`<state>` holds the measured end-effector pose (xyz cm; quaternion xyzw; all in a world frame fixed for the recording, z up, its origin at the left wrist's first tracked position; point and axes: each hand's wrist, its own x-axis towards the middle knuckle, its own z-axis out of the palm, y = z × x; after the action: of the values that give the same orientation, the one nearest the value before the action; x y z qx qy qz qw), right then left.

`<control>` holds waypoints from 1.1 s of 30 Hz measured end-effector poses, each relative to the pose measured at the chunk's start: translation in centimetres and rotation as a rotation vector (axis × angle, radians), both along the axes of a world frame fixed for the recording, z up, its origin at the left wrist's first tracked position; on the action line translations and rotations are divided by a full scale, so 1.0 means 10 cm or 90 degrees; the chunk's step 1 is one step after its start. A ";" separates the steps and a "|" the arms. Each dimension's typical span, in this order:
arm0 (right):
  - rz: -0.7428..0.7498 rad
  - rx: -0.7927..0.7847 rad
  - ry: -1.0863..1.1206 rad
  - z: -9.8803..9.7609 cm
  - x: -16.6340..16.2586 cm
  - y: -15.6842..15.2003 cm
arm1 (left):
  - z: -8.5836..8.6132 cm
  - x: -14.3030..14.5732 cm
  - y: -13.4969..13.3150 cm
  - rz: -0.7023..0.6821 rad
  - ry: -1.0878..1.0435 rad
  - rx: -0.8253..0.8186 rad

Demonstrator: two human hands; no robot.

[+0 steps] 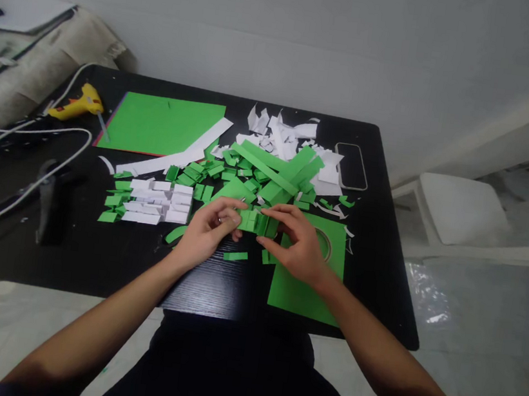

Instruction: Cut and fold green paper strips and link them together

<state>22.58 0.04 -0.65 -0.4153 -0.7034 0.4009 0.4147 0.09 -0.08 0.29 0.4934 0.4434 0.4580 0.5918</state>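
Both hands meet over the black table (213, 289): the left hand (209, 230) and right hand (296, 244) pinch a folded green paper strip (257, 222) between their fingertips, seemingly pleated. Green and white scraps (268, 169) lie just beyond; a yellow glue gun (78, 102) sits far left.

Black table (213, 289), cluttered.
- Far left: yellow glue gun (78, 102), its nozzle just beside a large green sheet (161, 125).
- A long white strip (177, 157) runs diagonally along that sheet's near edge.
- White cables (31, 154) loop over the left side, past a black tool (47, 199).
- Left of centre: stack of white folded pieces (159, 203), small green pieces (116, 195) beside it.
- Centre far: pile of green strips (272, 173), white scraps (278, 128) behind.
- Far right: phone (350, 166) lying flat.
- Near right: second green sheet (300, 294) with a tape ring (324, 241) on it.
- Loose green offcut (235, 256) near centre.
- Off the table to the right: white seat (458, 210).
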 end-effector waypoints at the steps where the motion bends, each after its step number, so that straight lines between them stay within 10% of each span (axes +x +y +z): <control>1: 0.000 0.001 -0.011 -0.01 0.00 0.00 | 0.00 0.01 0.00 -0.003 0.007 0.005; 24: 0.027 0.100 -0.186 -0.11 -0.01 0.03 | -0.09 0.02 -0.08 -0.024 0.406 0.292; 33: 0.066 0.128 -0.228 -0.16 -0.02 0.03 | 0.22 -0.83 -0.16 0.106 0.821 0.371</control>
<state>22.41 0.38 -2.23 -0.3995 -0.8229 0.2694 0.3012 -8.23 -1.71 2.48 0.7685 0.6010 0.2187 0.0189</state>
